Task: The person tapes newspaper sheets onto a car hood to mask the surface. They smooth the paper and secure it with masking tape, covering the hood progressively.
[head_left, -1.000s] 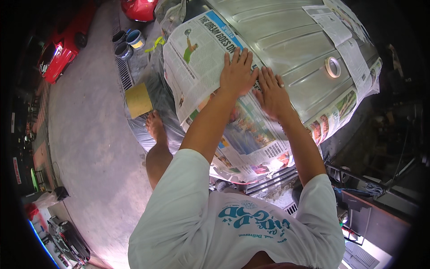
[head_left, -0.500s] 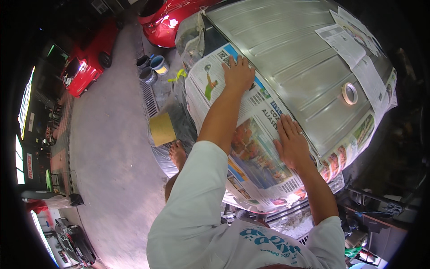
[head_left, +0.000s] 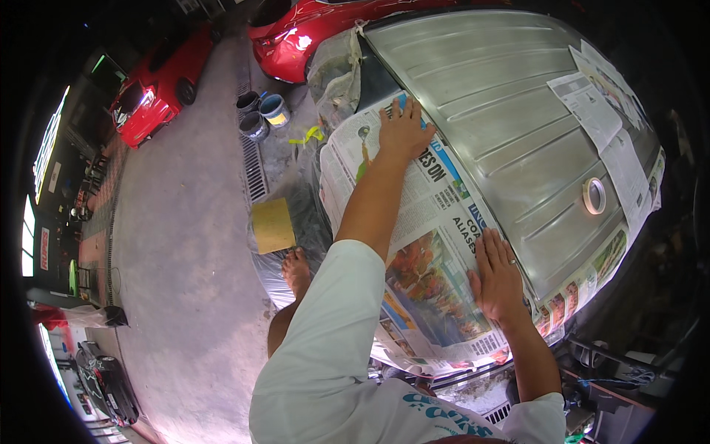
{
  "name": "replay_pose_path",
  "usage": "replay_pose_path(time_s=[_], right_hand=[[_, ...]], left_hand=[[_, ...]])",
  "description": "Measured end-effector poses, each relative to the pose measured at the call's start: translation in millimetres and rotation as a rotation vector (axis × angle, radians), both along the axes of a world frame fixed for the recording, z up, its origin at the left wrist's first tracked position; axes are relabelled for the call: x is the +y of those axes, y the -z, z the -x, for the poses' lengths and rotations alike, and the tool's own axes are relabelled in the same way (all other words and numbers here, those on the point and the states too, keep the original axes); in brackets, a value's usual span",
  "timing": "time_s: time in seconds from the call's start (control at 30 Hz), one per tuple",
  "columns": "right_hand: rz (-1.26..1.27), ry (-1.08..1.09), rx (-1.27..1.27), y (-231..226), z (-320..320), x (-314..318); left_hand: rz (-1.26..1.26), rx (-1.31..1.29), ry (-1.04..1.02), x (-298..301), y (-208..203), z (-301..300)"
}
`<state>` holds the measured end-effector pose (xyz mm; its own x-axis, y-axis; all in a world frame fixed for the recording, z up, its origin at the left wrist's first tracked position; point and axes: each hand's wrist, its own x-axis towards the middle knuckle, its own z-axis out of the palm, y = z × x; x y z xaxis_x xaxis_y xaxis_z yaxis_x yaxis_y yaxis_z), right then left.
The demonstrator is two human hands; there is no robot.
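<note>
Left hand (head_left: 406,137) and right hand (head_left: 498,285), open flat, gripping nothing, are lying on the white printed newspaper (head_left: 435,222); pressure should be bearing evenly beside the silver ribbed metal panel (head_left: 488,118).

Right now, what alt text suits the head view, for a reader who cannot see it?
A person's left hand and right hand rest on newspaper beside a ribbed metal panel. A tape roll lies on the panel; red cars stand beyond.

Newspaper (head_left: 425,255) along the left side of the panel (head_left: 503,133), left hand (head_left: 405,135) on its far part, right hand (head_left: 499,285) on its near part, tape (head_left: 586,198) on the panel at right, buckets (head_left: 274,111) on the floor (head_left: 192,222) at left, car (head_left: 287,52) behind them
</note>
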<state>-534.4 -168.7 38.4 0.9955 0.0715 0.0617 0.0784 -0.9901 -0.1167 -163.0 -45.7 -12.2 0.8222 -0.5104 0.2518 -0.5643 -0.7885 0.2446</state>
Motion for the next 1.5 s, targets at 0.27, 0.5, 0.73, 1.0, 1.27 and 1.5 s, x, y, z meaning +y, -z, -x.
replay_pose_path(time_s=[0.27,0.5,0.73,1.0,1.27,1.5], right_hand=[[-0.021,0.019,0.036,-4,0,2],[-0.03,-0.017,-0.003,-3,-4,0],[-0.021,0.011,0.006,-1,-4,0],[-0.029,0.01,0.012,1,-4,0],[-0.029,0.011,0.008,2,-5,0],[-0.025,0.001,-0.003,5,-4,-1]], left_hand=[[-0.075,0.116,-0.031,-2,-30,-2],[-0.085,0.035,-0.13,-2,-13,-20],[-0.027,0.077,-0.173,-3,1,-26],[-0.051,0.077,-0.157,2,-1,-26],[0.002,0.067,-0.177,-1,5,-27],[-0.007,0.058,-0.195,-1,1,-24]])
